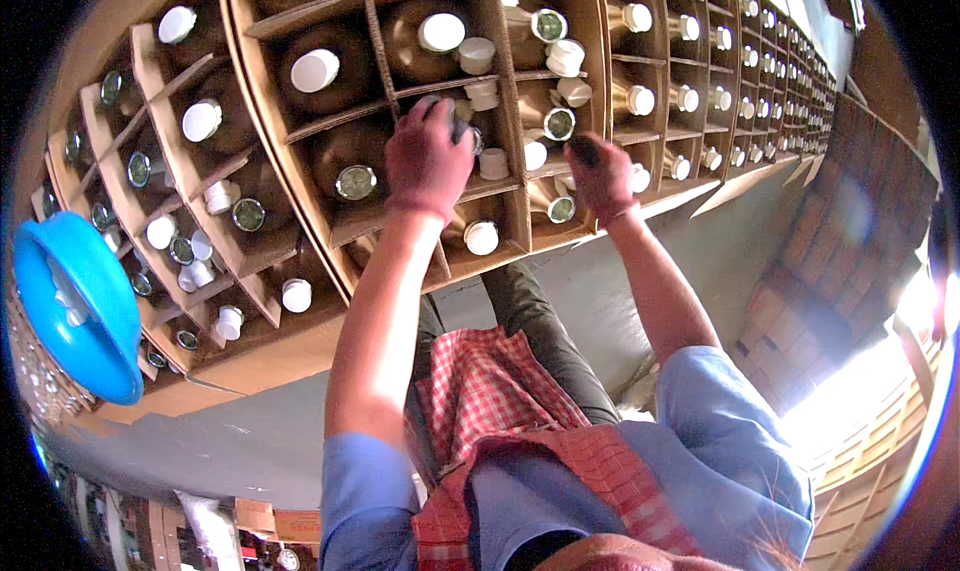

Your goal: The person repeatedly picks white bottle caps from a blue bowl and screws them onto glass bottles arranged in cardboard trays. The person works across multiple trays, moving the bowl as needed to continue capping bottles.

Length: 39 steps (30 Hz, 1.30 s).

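Note:
My left hand [430, 161], in a pinkish-red glove with dark fingertips, reaches down into a cardboard compartment. Its fingers curl beside an uncapped bottle's mouth and loose white caps [493, 164]; what they grip is hidden. My right hand [602, 179], gloved alike, is closed near the front edge of the same carton, just right of an open bottle [560, 209]; I cannot make out what is in it. Around both hands stand glass bottles, some topped with a white cap [481, 237], others bare-mouthed like the bottle [355, 182] to the left.
A blue basin [85, 311] with a few white caps rests on the cartons at far left. A row of divided cartons [680, 121] with capped bottles runs off to the right. Stacked brown boxes [830, 241] stand beyond the grey floor [690, 261].

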Each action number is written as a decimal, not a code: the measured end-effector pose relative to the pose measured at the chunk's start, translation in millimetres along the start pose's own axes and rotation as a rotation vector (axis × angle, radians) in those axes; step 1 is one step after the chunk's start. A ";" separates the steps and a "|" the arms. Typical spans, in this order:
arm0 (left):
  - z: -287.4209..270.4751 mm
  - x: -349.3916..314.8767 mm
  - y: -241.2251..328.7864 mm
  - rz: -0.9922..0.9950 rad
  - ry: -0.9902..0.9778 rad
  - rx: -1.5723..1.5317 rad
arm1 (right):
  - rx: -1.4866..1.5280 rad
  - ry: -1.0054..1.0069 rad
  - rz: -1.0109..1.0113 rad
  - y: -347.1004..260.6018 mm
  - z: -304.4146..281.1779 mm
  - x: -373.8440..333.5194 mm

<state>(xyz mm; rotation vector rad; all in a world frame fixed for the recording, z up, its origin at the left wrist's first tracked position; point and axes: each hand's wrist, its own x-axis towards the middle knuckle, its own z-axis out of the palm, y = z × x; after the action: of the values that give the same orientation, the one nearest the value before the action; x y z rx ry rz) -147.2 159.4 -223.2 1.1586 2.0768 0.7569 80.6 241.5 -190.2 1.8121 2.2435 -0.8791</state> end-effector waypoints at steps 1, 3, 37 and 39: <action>10.4 14.4 16.0 -0.131 -0.196 0.178 | -0.120 -0.020 -0.062 3.8 4.7 -9.0; 39.4 24.3 21.0 -0.236 -0.185 0.310 | -0.327 -0.093 -0.229 -5.5 13.5 -15.3; -61.7 -63.6 -64.2 -0.101 0.220 0.555 | -0.464 0.378 -0.317 -117.7 -44.5 250.2; -61.5 -79.3 -73.4 -0.197 0.189 0.651 | -0.492 0.358 -0.310 -122.1 -39.7 260.7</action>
<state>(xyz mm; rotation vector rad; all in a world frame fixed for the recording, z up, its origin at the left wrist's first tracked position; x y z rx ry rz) -198.6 46.3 -218.5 1.2080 2.6536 0.0827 -93.5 470.8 -229.5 1.5057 2.6893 0.0023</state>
